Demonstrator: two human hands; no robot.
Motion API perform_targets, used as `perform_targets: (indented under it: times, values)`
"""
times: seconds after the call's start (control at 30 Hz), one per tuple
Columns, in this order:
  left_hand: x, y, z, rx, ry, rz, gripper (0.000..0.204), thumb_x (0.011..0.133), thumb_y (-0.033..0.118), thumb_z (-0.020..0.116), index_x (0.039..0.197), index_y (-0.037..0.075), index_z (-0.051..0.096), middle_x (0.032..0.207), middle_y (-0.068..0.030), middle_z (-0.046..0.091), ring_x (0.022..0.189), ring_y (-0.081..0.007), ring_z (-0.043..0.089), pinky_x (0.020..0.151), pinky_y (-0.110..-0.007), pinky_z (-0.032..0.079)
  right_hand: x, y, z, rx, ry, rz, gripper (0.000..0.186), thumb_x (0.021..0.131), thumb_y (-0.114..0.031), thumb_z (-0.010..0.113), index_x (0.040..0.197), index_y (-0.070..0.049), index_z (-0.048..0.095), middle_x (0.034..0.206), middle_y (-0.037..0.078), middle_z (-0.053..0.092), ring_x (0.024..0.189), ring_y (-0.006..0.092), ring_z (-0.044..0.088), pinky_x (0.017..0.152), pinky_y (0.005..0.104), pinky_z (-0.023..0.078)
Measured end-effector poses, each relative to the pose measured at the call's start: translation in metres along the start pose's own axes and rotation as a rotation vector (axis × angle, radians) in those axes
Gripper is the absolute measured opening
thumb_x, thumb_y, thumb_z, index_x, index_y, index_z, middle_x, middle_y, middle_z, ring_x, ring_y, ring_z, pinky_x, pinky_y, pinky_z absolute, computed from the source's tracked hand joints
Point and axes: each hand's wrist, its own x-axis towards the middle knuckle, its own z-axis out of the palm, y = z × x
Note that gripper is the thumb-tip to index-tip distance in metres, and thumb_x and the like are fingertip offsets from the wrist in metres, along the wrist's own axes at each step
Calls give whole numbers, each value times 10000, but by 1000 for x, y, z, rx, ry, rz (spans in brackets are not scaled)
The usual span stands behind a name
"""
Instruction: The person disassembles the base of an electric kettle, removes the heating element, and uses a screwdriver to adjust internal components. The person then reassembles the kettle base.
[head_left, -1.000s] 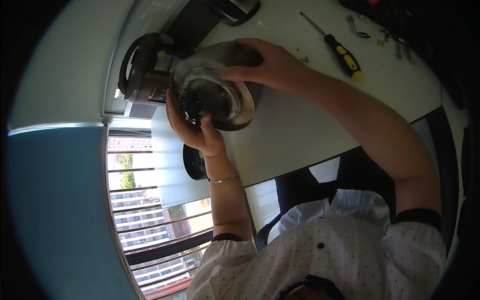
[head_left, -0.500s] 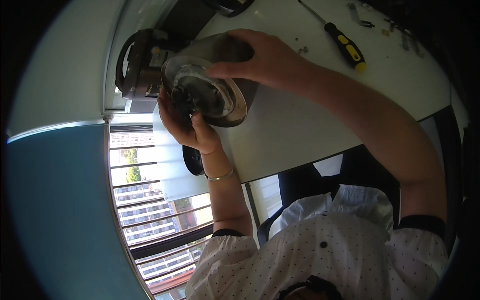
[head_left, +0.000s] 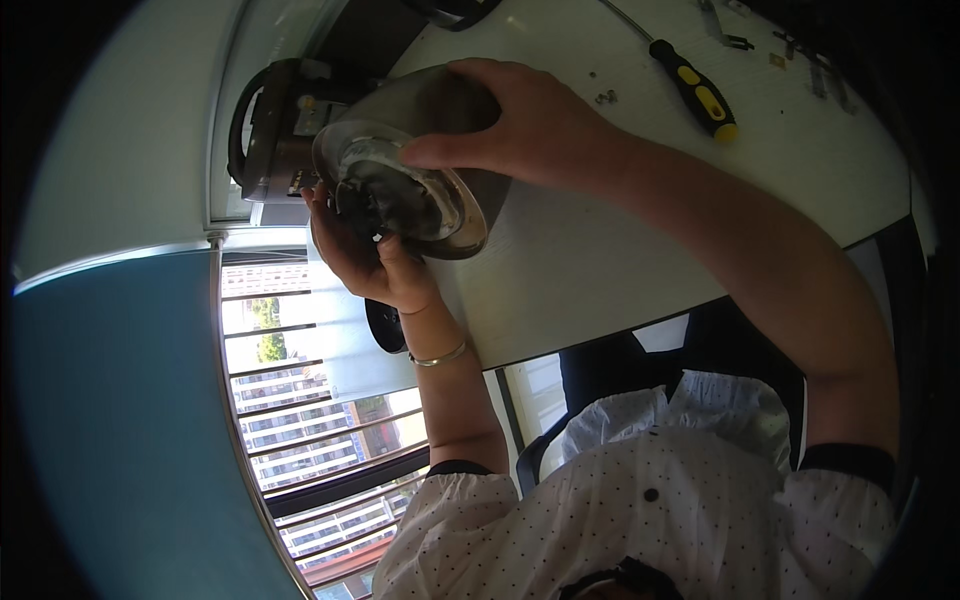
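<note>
A metal kettle-like vessel (head_left: 470,225) is held tilted above the table, its round, whitish-stained underside turned toward me. My right hand (head_left: 520,115) grips its body from above and the right, with the thumb over the rim of the underside. My left hand (head_left: 365,265) is cupped under a black plastic part (head_left: 357,205) at the left side of that underside, with the thumb bent up against it. Whether this part is still fixed to the vessel cannot be made out; shadow and fingers cover the join.
On the white table (head_left: 590,240) lie a black-and-yellow screwdriver (head_left: 692,90), several small screws (head_left: 606,97) and loose metal pieces (head_left: 820,80). A dark brown appliance with a handle (head_left: 275,150) stands at the left. Near my left wrist is a round black piece (head_left: 385,325), beside the window.
The vessel and both hands have shifted slightly left. The black part and my left fingers sit a little lower and further left against the underside.
</note>
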Motion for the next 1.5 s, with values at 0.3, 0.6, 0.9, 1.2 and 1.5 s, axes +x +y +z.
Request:
perform_targets:
  times: [0.3,0.6,0.9,1.2,1.5]
  values:
    - [-2,6,-4,9,-18,-80,732,881,444,589,1331,-87,360,1365,-231,402,1268,-345,398,1055,-459,341,-4,-5,-2,-79,-36,37,770,670,-507,767,1176,32,550,1053,164,624,970,251,628,840,334,510]
    - [-2,4,-6,20,-29,-103,812,816,467,668,1338,-73,360,1359,-216,407,1276,-347,389,1059,-466,336,-6,-2,1,-86,42,6,779,660,-562,740,1135,32,568,1033,177,623,959,270,625,829,354,513]
    - [-1,7,-7,31,-40,-144,893,742,473,739,1358,-47,354,1374,-191,406,1312,-343,346,1085,-461,291,-4,-5,-6,171,-45,20,704,692,-448,779,1159,29,554,1058,160,627,979,235,624,842,328,514]
    - [7,7,-11,110,-47,-89,963,622,501,798,1330,-24,410,1344,-182,445,1312,-399,328,1084,-492,257,-3,-10,-7,297,-34,118,736,714,-457,758,1192,52,525,1062,152,623,988,215,612,832,307,501]
    - [17,15,-17,171,-21,-27,845,631,459,787,1272,-6,489,1304,-177,485,1268,-400,379,1035,-478,311,3,-13,-17,338,-52,238,766,802,-435,661,1345,40,402,1251,158,513,1145,216,494,963,319,386]
